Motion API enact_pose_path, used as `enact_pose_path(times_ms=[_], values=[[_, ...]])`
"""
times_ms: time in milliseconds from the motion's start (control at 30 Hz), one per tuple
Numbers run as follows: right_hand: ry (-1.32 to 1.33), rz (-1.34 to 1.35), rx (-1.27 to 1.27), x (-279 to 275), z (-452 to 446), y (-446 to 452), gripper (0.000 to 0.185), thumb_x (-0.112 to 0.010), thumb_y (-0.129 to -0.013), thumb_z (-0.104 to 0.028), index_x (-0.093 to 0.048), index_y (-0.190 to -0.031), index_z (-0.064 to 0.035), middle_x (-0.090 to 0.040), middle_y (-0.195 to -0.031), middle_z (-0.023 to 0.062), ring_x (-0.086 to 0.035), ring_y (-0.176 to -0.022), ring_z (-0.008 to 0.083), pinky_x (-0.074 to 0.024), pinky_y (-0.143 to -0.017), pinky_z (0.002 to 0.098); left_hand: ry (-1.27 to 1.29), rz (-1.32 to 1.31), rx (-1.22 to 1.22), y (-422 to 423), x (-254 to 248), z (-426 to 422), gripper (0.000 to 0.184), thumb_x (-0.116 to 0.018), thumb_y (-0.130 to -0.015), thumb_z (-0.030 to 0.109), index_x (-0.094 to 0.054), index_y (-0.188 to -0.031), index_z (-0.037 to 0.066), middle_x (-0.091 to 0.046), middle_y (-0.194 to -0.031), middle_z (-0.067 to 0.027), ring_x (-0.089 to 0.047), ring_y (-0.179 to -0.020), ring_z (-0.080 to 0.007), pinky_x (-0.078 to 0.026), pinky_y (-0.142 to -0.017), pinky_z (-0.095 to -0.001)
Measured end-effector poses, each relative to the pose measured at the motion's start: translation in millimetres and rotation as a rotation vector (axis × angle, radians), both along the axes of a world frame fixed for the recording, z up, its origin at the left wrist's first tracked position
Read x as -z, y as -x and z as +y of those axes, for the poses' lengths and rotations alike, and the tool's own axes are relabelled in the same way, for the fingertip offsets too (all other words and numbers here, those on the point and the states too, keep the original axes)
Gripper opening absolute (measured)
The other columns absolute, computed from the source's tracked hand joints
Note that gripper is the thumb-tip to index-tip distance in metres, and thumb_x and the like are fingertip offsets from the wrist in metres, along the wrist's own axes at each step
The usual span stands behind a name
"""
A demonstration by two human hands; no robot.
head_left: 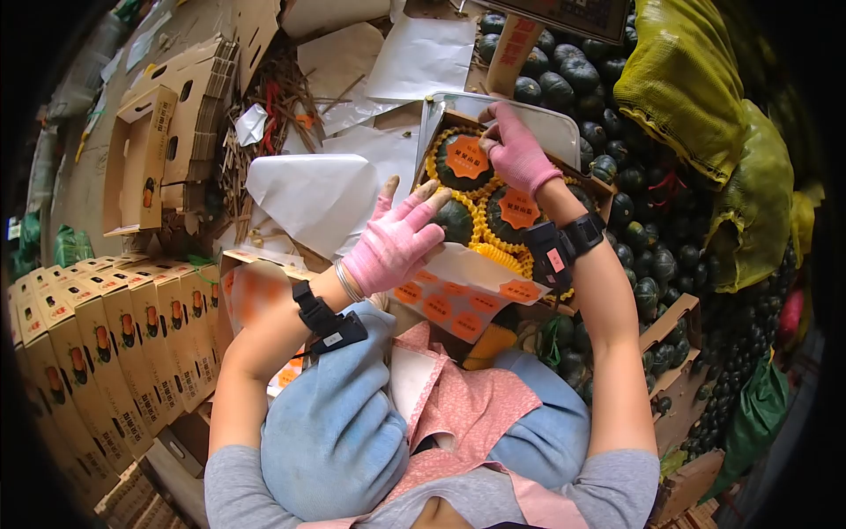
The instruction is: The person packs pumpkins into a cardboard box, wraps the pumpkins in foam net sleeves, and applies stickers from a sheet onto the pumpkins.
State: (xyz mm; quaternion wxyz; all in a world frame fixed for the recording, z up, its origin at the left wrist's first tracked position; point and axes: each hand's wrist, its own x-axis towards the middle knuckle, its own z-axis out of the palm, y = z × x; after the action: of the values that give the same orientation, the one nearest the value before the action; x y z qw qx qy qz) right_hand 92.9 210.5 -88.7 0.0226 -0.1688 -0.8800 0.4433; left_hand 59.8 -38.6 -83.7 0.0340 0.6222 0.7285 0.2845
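My left hand (397,240), in a pink glove with bare fingertips, is open with its fingers spread at the left edge of a cardboard box (608,201). Its fingertips are close to an unlabelled dark green squash (455,222). My right hand (520,152), gloved the same way, is over the box's far side, its fingers bent together beside a squash with an orange label (467,157). Whatever they pinch is hidden. Another squash (515,212) also bears an orange label. Yellow foam netting (502,256) surrounds the squashes. A sheet of orange labels (454,304) lies at the near side.
The box rests on a metal scale tray (560,132) below a display (573,13). Loose squashes (564,88) and yellow-green mesh sacks (687,79) fill the right. White paper sheets (313,198) lie left. Printed cartons (115,353) stand in rows at lower left.
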Motion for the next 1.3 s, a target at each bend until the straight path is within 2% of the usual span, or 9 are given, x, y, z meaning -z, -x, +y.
enact_pose_path(times_ms=[167, 200, 333, 533, 633, 700, 767, 867, 1300], values=[[-0.296, 0.011, -0.083, 5, -4, 8, 0.022, -0.055, -0.085, -0.003, -0.049, -0.106, -0.0083, -0.061, -0.082, 0.0149, -0.061, -0.078, 0.0334, -0.0487, -0.072, 0.0384, -0.173, -0.417, 0.112, 10, -12, -6, 0.017, -0.069, -0.078, 0.007, -0.053, -0.082, 0.008, -0.065, -0.107, -0.0105, -0.060, -0.106, -0.0327, -0.045, -0.094, -0.0438], [-0.339, 0.009, -0.128, 2, -5, 7, 0.021, -0.055, -0.085, -0.006, -0.050, -0.105, -0.0095, -0.061, -0.084, 0.0175, -0.061, -0.080, 0.0360, -0.0489, -0.072, 0.0412, -0.190, -0.582, 0.084, 6, -14, -11, 0.015, -0.069, -0.080, 0.005, -0.055, -0.084, 0.006, -0.067, -0.089, -0.0058, -0.065, -0.088, -0.0214, -0.051, -0.077, -0.0294], [-0.591, -0.062, -0.298, -16, -24, -2, 0.014, -0.058, -0.084, -0.015, -0.057, -0.098, -0.0132, -0.060, -0.090, 0.0184, -0.063, -0.081, 0.0371, -0.0505, -0.070, 0.0459, 0.267, -1.536, -0.142, 9, -30, -25, 0.012, -0.067, -0.085, 0.006, -0.057, -0.091, 0.003, -0.059, -0.082, 0.0027, -0.053, -0.077, -0.0022, -0.047, -0.067, -0.0206], [-1.262, 0.115, -0.275, -26, 12, -26, 0.029, -0.058, -0.085, -0.019, -0.062, -0.113, -0.0200, -0.055, -0.110, 0.0135, -0.061, -0.089, 0.0276, -0.0491, -0.066, 0.0373, 0.185, -1.543, -0.148, 9, -34, -32, 0.011, -0.065, -0.084, 0.007, -0.057, -0.091, 0.003, -0.055, -0.076, 0.0044, -0.049, -0.070, -0.0029, -0.043, -0.062, -0.0201], [-0.222, 0.276, -0.481, -66, -2, -74, 0.066, -0.059, -0.087, -0.046, -0.039, -0.139, -0.0096, -0.055, -0.120, 0.0207, -0.059, -0.100, 0.0341, -0.0485, -0.085, 0.0419, 0.156, -1.525, -0.165, 7, -33, -37, 0.011, -0.065, -0.086, 0.011, -0.057, -0.088, 0.004, -0.053, -0.076, 0.0054, -0.046, -0.069, -0.0026, -0.040, -0.062, -0.0192], [0.103, -0.038, -0.661, -100, -27, -111, 0.080, -0.073, -0.075, -0.041, -0.039, -0.140, -0.0099, -0.061, -0.109, 0.0181, -0.060, -0.099, 0.0343, -0.0474, -0.088, 0.0404, 0.158, -1.466, -0.176, 8, -35, -37, 0.011, -0.064, -0.086, 0.012, -0.058, -0.087, 0.004, -0.052, -0.075, 0.0057, -0.044, -0.068, -0.0025, -0.039, -0.061, -0.0187], [-0.164, 0.069, -0.767, -100, -49, -136, 0.063, -0.071, -0.070, -0.016, -0.050, -0.129, -0.0094, -0.061, -0.088, 0.0112, -0.061, -0.083, 0.0304, -0.0477, -0.073, 0.0405, 0.192, -1.464, -0.197, 5, -39, -32, 0.011, -0.063, -0.088, 0.014, -0.059, -0.085, 0.004, -0.052, -0.074, 0.0059, -0.042, -0.068, -0.0027, -0.037, -0.061, -0.0187], [-0.404, 0.218, -0.639, -87, -61, -162, 0.032, -0.058, -0.075, -0.005, -0.063, -0.107, -0.0057, -0.060, -0.080, 0.0060, -0.059, -0.075, 0.0226, -0.0469, -0.068, 0.0350, 0.270, -1.379, -0.229, -2, -37, -26, 0.019, -0.064, -0.089, 0.021, -0.060, -0.087, 0.003, -0.053, -0.071, 0.0047, -0.044, -0.067, -0.0028, -0.039, -0.059, -0.0200], [-0.582, 0.358, -0.525, -107, -64, -181, 0.013, -0.064, -0.071, -0.013, -0.063, -0.084, -0.0127, -0.058, -0.101, 0.0041, -0.057, -0.097, 0.0244, -0.0427, -0.086, 0.0415, 0.317, -1.398, -0.377, -7, -19, -21, 0.019, -0.062, -0.093, 0.024, -0.061, -0.088, 0.005, -0.059, -0.080, 0.0046, -0.048, -0.073, -0.0014, -0.043, -0.066, -0.0190]])
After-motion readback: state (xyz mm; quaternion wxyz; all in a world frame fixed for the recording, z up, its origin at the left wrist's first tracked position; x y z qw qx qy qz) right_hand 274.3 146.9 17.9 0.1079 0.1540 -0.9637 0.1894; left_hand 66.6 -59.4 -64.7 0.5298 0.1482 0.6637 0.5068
